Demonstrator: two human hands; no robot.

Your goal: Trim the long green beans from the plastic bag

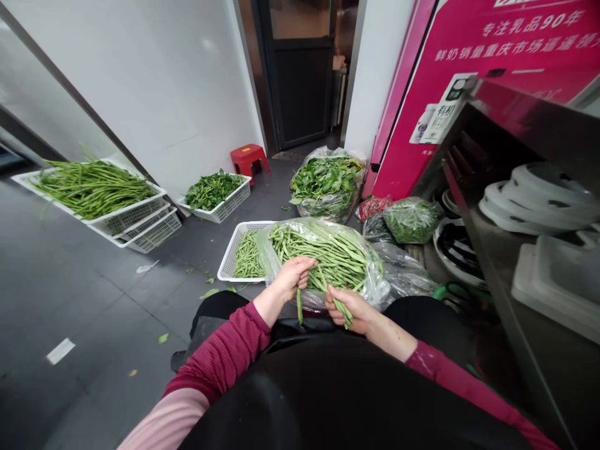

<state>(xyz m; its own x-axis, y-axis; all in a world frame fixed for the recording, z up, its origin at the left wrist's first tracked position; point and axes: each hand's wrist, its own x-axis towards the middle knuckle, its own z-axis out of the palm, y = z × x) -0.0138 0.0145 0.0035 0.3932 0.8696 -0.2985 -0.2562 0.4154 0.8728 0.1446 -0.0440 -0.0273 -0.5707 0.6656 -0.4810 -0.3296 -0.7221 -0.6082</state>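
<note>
Long green beans (323,250) fill an open clear plastic bag (375,275) in front of my lap. Over its near left side, my left hand (293,278) is closed in a pinch on a green bean (300,306), whose end hangs below the fingers. My right hand (351,310) is wrapped round a small bunch of green beans (344,309) at the bag's near edge. Left of the bag stands a white basket (225,265) with shorter bean pieces (248,256) in it, partly covered by the bag's edge.
White baskets (140,231) with long green stalks stand at the left, near a basket of leafy greens (213,190) and a red stool (250,161). Beyond the beans is a bag of leaves (328,178). A metal shelf (497,250) with white dishes (539,194) rises close on my right.
</note>
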